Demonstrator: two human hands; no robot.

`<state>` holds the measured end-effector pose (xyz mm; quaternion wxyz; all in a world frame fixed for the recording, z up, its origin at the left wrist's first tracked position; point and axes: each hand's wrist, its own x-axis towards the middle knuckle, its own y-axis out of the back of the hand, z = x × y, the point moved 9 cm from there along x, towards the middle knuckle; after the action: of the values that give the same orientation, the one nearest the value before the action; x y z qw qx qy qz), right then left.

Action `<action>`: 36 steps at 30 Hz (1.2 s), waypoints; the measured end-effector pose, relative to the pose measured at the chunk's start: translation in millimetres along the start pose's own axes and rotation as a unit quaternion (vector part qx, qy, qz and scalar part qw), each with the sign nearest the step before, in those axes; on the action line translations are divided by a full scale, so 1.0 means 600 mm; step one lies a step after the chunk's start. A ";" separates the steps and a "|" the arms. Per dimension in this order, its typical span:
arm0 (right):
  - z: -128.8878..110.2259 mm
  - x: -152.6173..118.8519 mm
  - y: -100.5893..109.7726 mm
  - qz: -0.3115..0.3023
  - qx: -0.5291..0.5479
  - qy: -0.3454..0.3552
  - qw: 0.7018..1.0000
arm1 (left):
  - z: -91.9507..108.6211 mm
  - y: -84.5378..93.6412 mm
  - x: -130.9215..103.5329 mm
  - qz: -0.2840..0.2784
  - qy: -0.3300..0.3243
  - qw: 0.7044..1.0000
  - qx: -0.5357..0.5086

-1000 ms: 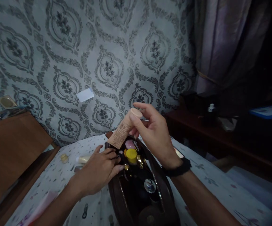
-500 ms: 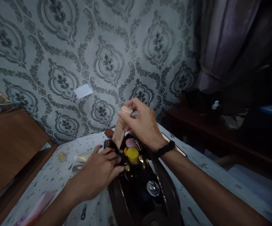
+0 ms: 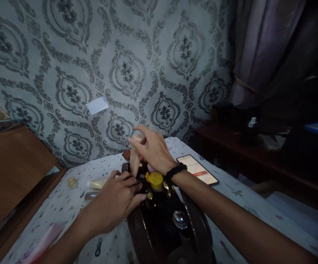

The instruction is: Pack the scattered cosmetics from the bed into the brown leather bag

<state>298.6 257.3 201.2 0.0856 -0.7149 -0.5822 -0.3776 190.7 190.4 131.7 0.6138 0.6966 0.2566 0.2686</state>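
My right hand [image 3: 150,148] pinches the capped top of a beige squeeze tube [image 3: 134,161], which stands slightly tilted with its flat end in the far end of a dark brown bag [image 3: 203,227]. A black band circles that wrist. Across the bag's left rim lies my left hand [image 3: 120,198], its fingers bent over the edge and its thumb towards the inside. Among the things in the bag are a yellow cap [image 3: 155,181], a pink round item [image 3: 150,168] partly behind my right hand, several gold caps and a shiny silver dome [image 3: 180,219].
A lit phone [image 3: 199,169] lies right of the bag on the patterned cloth [image 3: 230,205]. Left of it are a cream tube [image 3: 95,183], a grey cylinder [image 3: 90,196], a small yellowish item [image 3: 72,182] and a pink packet [image 3: 43,242]. A brown wooden panel [image 3: 16,172] stands at left.
My right hand has moved down and left with the beige tube, which now stands more upright and lower in the bag. More of the phone shows. My left hand has hardly moved.
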 end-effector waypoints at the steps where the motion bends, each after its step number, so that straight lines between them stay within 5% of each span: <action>1: 0.001 -0.001 -0.007 -0.012 -0.004 0.003 1.000 | 0.000 0.000 0.000 -0.002 0.000 1.000 -0.001; 10: 0.049 -0.020 -0.068 -0.168 0.065 -0.131 0.975 | 0.000 0.000 0.003 -0.027 0.014 1.000 -0.005; 15: 0.055 -0.035 -0.085 -0.235 0.008 -0.140 0.962 | -0.001 -0.003 0.003 -0.028 0.015 0.999 -0.005; 27: 0.036 -0.039 -0.070 -0.270 -0.207 -0.078 0.937 | -0.002 -0.004 0.001 -0.018 0.003 1.000 -0.019; 36: 0.047 -0.042 -0.067 -0.281 -0.240 -0.053 0.928 | -0.002 -0.003 0.001 -0.006 -0.010 1.000 -0.014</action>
<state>273.9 266.1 152.5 -0.2290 -0.5400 -0.6554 -0.4758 190.2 191.8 130.2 0.6273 0.6892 0.2508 0.2620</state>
